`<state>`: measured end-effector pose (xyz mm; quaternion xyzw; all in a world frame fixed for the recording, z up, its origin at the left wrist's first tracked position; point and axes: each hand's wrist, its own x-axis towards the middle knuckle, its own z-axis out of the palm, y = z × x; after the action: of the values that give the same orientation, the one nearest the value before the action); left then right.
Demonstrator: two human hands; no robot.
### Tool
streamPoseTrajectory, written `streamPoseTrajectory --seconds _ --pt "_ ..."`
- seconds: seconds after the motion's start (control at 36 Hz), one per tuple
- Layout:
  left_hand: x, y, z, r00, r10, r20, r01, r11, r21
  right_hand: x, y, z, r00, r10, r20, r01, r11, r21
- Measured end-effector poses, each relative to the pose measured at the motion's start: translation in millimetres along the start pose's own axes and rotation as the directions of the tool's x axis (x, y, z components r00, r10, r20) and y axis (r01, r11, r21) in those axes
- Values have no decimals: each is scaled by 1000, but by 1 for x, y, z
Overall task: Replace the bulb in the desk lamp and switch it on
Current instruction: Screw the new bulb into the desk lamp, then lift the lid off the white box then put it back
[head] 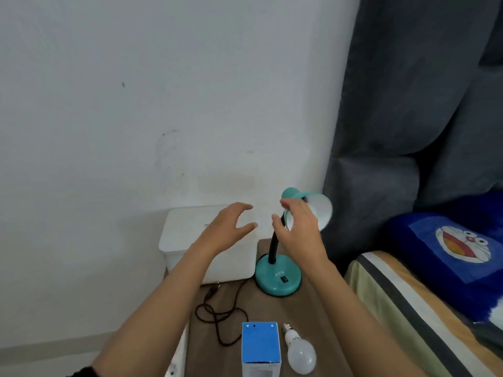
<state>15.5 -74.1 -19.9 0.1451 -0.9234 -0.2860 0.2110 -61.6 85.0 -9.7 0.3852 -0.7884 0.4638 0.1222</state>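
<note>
A person's right hand [298,227], fingers curled and spread, is raised against the near rim of the shade [317,210] of a teal desk lamp [279,278]; whether it actually grips the rim cannot be told. The left hand [228,229] hovers open and empty just left of the shade, above a white lidded box [185,235] that stands against the wall. The lamp's round base sits on a brown table [321,317], its black gooseneck partly hidden behind the right hand, and its rocker switch [284,279] faces the camera. At the table's near edge, well below both hands, a white bulb [299,352] lies on its side just beside an upright blue-and-white carton [260,346]. A dark cord [217,314] loops loosely between box and carton. To the right is a bed with a blue cartoon pillow [460,248].
</note>
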Motion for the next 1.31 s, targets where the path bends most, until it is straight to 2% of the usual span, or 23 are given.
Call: streamPoseTrajectory --seconds 0.14,0.25,0.36,0.44,0.53,0.64,0.78,1.0,1.31 --pt "-15 -52 -23 973 -220 -67 218 975 -40 10 -5 47 983 59 176 -61 998 6" --pt "-26 -98 -35 917 -386 -104 384 923 -41 18 10 90 915 197 352 -192 980 -48" --pt "-31 -137 -37 838 -507 -201 491 862 -129 28 29 122 866 307 395 -296 951 -89" --pt "-29 -157 -33 770 -611 -181 556 783 -279 37 42 137 851 372 370 -377 924 -63" --pt "-26 -168 -25 784 -605 -138 512 756 -409 45 50 146 814 449 367 -470 882 -36" --pt "-23 -170 -20 783 -604 -149 460 723 -516 50 53 154 807 479 346 -499 866 -34" --pt "-19 -168 -24 770 -624 -134 464 692 -553 55 49 159 804 502 319 -524 851 -18" --pt "-12 -147 -49 772 -602 -203 397 706 -586 61 28 147 825 490 282 -525 849 58" --pt "-62 -70 -110 800 -512 -313 277 778 -565 44 -45 71 880 397 260 -438 890 125"
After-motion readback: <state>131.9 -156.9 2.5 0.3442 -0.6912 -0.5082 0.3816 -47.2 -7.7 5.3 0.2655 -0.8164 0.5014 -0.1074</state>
